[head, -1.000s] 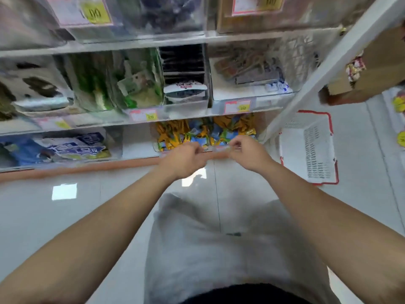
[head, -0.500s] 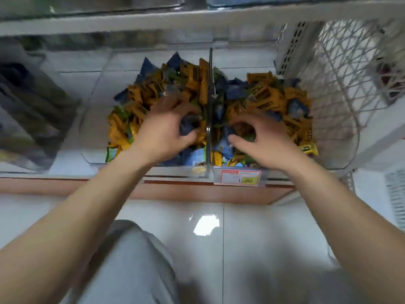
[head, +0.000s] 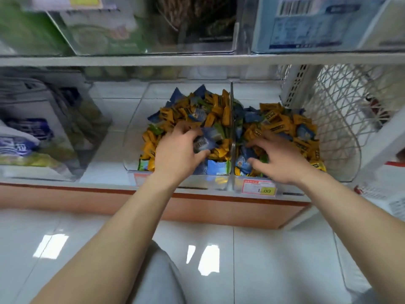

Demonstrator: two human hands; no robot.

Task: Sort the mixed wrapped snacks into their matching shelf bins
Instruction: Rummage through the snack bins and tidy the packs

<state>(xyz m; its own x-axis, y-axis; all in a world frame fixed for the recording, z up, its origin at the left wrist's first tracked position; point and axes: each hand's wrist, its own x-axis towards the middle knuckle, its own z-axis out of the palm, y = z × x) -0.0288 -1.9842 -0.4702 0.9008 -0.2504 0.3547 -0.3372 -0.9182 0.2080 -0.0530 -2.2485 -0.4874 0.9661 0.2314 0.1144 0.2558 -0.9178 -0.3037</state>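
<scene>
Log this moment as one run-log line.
left hand: grips blue snack packet in left bin | right hand: fingers spread over right bin snacks | sorting: unfinished

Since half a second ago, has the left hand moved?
Yes, slightly. The left hand stays left of the divider but now pinches a blue packet lifted from the pile.

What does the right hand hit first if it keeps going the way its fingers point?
Likely the clear divider between the two bins: the right hand points up-left over the mixed snack packets. Depth is unclear.
</scene>
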